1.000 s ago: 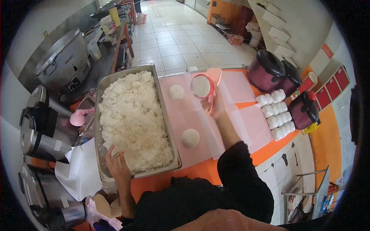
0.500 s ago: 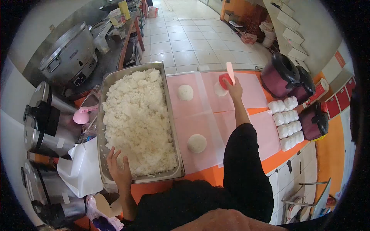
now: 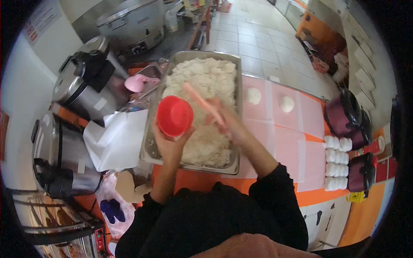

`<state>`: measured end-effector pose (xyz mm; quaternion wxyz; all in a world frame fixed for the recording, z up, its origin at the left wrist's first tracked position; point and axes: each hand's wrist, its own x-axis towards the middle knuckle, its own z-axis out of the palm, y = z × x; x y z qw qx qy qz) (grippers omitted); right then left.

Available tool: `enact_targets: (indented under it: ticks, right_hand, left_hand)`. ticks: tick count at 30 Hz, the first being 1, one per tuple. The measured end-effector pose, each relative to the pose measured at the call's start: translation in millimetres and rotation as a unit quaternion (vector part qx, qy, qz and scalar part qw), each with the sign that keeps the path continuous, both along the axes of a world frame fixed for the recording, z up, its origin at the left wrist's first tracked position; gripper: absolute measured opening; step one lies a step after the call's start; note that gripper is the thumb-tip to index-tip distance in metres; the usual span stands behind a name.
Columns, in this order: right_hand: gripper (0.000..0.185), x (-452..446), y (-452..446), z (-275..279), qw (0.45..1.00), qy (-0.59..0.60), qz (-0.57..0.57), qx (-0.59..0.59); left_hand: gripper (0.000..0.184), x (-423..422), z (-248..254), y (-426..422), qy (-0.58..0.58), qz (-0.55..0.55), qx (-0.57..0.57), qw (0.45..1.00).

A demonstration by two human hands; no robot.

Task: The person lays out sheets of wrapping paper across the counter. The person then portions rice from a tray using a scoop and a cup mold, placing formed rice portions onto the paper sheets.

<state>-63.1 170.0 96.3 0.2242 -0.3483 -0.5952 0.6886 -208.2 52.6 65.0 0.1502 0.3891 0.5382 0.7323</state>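
My left hand (image 3: 170,143) grips a red bowl (image 3: 175,115) over the left side of a deep metal tray (image 3: 237,165). The bowl's red inside faces up toward me. A long pink rice paddle (image 3: 198,99) is in my right hand (image 3: 224,119), which is blurred and held over the tray. White cooked rice (image 3: 202,71) fills much of the tray below both hands. To the right, rounded rice mounds (image 3: 253,95) lie on pink paper sheets (image 3: 284,148); my right forearm crosses part of the sheets.
Wrapped white bundles (image 3: 336,163) sit in rows at the table's right, beside dark purple pots (image 3: 343,112). Metal rice cookers (image 3: 64,150) stand at left, near white paper (image 3: 118,137) and a pink ladle (image 3: 137,82). Dark blue gloves (image 3: 112,210) lie on plastic.
The view has turned left. My right hand moved from the paper sheets to above the rice with the paddle. The red bowl passed from my right hand to my left, which was open.
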Motion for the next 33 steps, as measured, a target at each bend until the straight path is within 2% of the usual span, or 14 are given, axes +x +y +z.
enact_targets:
  ticks: [2, 3, 4, 5, 6, 8, 12, 15, 18, 21, 24, 27, 29, 33]
  right_hand:
    - [0.052, 1, 33, -17, 0.981, -0.058, -0.014, 0.184]
    - [0.051, -3, 48, -35, 0.955, -0.071, -0.033, 0.285]
    - [0.050, -8, 54, -34, 0.899, -0.185, -0.025, 0.397]
    - [0.050, -12, 58, -32, 0.817, -0.293, -0.017, 0.497]
    - [0.051, -15, 59, -33, 0.711, -0.393, -0.009, 0.583]
    - [0.054, -38, 58, -57, 0.695, -0.404, 0.070, 0.591]
    - [0.064, -68, 23, -62, 0.667, -0.411, 0.161, 0.600]
    - [0.063, -58, 1, -62, 0.672, -0.344, 0.181, 0.630]
    - [0.059, -54, -28, -79, 0.636, -0.370, 0.247, 0.631]
    - [0.058, -34, -38, -59, 0.677, -0.321, 0.256, 0.611]
    - [0.058, -13, -21, -25, 0.674, -0.403, 0.170, 0.595]
    - [0.056, 2, 28, -67, 0.639, -0.426, 0.061, 0.638]
    - [0.056, -3, 16, -81, 0.645, -0.394, 0.058, 0.652]
    - [0.054, -9, -9, -50, 0.676, -0.403, 0.206, 0.582]
  left_hand:
    - [0.089, -30, -5, -17, 0.072, 0.044, -0.032, 0.996]
    - [0.089, -40, -3, -25, 0.167, 0.065, -0.123, 0.976]
    - [0.090, -48, -2, -33, 0.256, 0.085, -0.214, 0.939]
    - [0.091, -51, -2, -39, 0.340, 0.101, -0.302, 0.885]
    - [0.089, -53, -9, -39, 0.356, 0.088, -0.357, 0.859]
    - [0.087, -53, -31, -33, 0.381, 0.059, -0.460, 0.800]
    - [0.085, -48, -38, -23, 0.359, 0.070, -0.474, 0.801]
    - [0.082, -52, -43, -20, 0.339, 0.053, -0.482, 0.806]
    - [0.086, -54, -38, -24, 0.341, 0.024, -0.486, 0.804]
    - [0.092, -58, -39, -30, 0.358, -0.021, -0.443, 0.822]
    - [0.088, -58, -29, -32, 0.354, -0.067, -0.389, 0.848]
    - [0.092, -58, -40, -30, 0.364, -0.085, -0.383, 0.844]
    - [0.099, -59, -45, -25, 0.369, -0.086, -0.387, 0.841]
    - [0.090, -52, -36, -23, 0.332, -0.095, -0.418, 0.840]
